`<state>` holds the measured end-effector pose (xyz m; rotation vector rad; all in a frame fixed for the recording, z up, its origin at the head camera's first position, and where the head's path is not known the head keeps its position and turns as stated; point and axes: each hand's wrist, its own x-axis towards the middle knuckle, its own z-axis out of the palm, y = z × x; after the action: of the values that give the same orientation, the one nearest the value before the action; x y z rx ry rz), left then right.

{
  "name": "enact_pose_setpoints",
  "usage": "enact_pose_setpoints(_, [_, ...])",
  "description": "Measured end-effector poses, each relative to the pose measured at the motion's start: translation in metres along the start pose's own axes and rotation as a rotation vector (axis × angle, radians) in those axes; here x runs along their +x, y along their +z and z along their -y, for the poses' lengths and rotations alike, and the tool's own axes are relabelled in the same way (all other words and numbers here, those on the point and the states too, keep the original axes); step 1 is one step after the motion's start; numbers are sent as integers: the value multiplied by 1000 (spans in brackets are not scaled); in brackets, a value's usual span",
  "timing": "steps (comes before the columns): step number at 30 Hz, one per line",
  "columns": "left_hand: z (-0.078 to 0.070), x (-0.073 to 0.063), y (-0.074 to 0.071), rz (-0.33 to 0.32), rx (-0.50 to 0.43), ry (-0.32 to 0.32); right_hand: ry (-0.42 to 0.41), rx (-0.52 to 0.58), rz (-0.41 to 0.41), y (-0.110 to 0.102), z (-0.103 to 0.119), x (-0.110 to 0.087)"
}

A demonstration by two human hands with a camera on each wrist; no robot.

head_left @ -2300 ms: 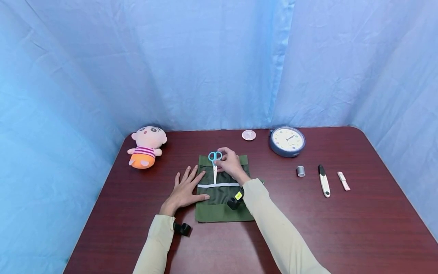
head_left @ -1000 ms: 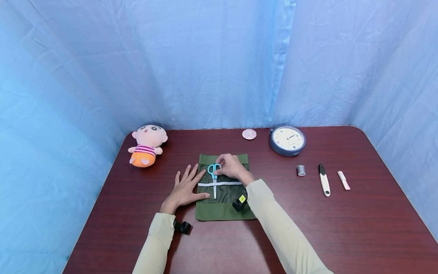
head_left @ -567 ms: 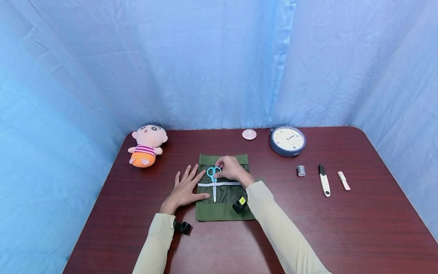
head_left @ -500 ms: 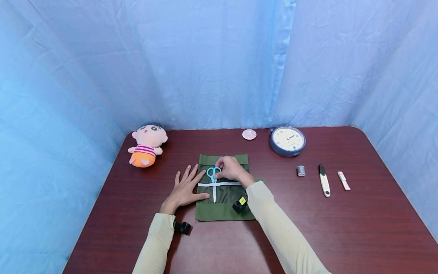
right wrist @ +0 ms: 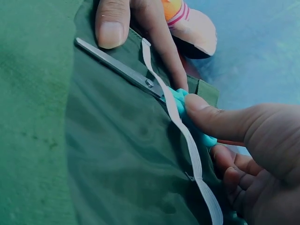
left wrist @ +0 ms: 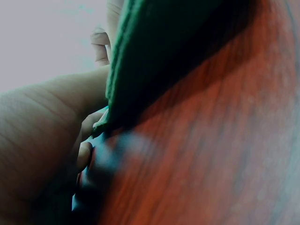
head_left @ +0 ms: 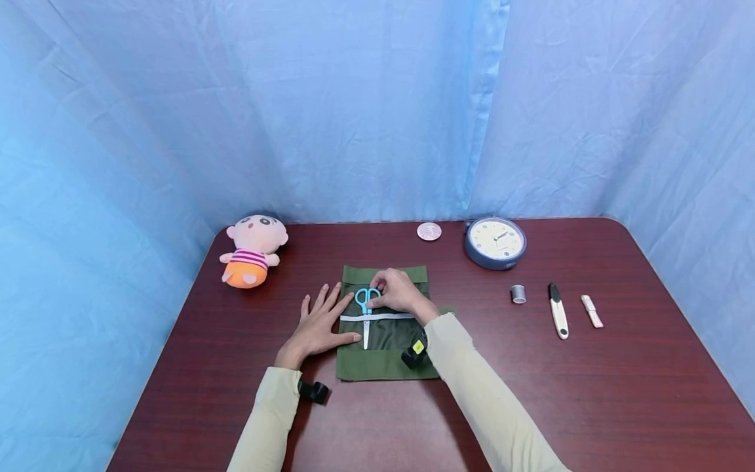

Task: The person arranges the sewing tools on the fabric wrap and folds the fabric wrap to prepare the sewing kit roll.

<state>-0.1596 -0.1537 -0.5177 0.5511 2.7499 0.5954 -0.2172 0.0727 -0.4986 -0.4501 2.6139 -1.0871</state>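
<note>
A soft doll (head_left: 250, 252) is far L, then the L hand (head_left: 318, 328) rests w/ fingers spread, partly on the green cloth (head_left: 386, 366). The scissors (head_left: 366, 333) lie under the cloth's white band (head_left: 352, 318), blades on the near side, & the R hand (head_left: 399, 290) pinches their blue handle (head_left: 361, 300). Farther R sit a round clock (head_left: 495, 242), gray spool (head_left: 518, 295) & black-&-white tool (head_left: 558, 311).
</note>
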Motion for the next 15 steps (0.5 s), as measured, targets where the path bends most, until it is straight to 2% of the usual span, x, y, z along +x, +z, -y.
enact_pose_setpoints(6, [-1, 0, -1, -5, -3, 5, -7, 0, 15, 0, -1, -1])
enact_pose_setpoints(15, [0, -1, 1, -30, -11, 26, -34, -13, 88, -4, 0, -2])
